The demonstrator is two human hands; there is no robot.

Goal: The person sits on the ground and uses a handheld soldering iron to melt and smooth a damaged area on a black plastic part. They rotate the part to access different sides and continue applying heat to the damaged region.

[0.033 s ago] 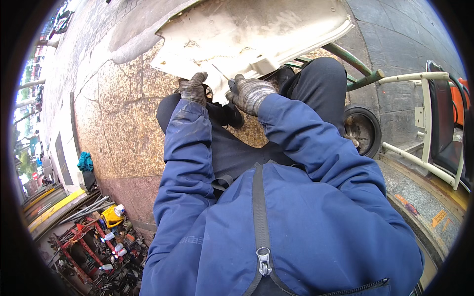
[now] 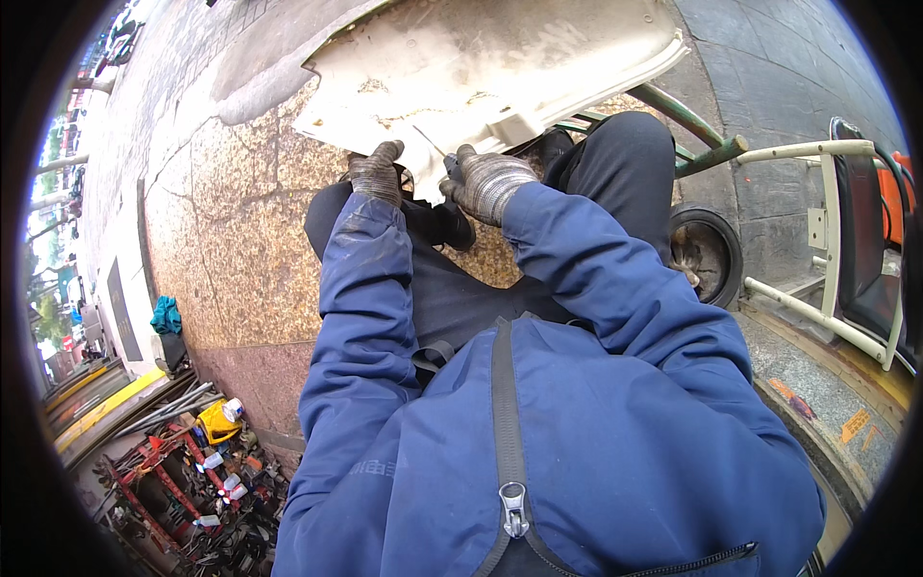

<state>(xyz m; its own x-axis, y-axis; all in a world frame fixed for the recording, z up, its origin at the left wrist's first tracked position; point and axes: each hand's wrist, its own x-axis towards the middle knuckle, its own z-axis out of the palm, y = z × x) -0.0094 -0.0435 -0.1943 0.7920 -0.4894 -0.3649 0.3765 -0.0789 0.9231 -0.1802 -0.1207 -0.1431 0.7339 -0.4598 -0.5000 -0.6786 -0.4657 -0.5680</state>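
Observation:
A large off-white panel (image 2: 433, 77), seemingly plastic with a moulded ridge along one side, lies across my knees and a green frame. Rough marks run along its near part. At its near left edge my left hand (image 2: 376, 173), in a dirty grey knit glove, is closed on the rim with the thumb on top; the other fingers are mostly hidden. My right hand (image 2: 488, 181), gloved likewise, is wrapped round the dark handle of a thin-rod tool (image 2: 430, 140). Its slender rod points up and left over the panel's surface. I cannot make out the tool's exact kind.
Beneath the panel's right end is a green tubular frame (image 2: 694, 118). A black tyre (image 2: 723, 252) lies by my right knee, near a cream metal-framed chair (image 2: 829, 231). Cluttered tools and red metal parts (image 2: 173, 481) fill the lower left, with a yellow item (image 2: 217, 421) among them.

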